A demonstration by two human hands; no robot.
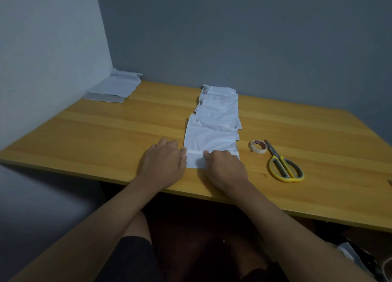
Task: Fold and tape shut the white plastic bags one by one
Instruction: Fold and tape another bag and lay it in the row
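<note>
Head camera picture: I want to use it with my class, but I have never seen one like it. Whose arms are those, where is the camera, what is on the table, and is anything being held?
There is no machine here. One wide-angle camera sits on a person's head and looks forward and down, so the two bare arms that reach in from the bottom are that person's own.

On the wooden table a row of white plastic bags runs away from the person. The nearest bag has its near edge folded, with a strip of tape across the fold. The left hand lies at the bag's left edge, the right hand on its near right part. Both seem to press it flat; neither lifts anything.

To the right lie a tape roll and yellow-handled scissors. A separate pile of bags sits in the far left corner.
</note>
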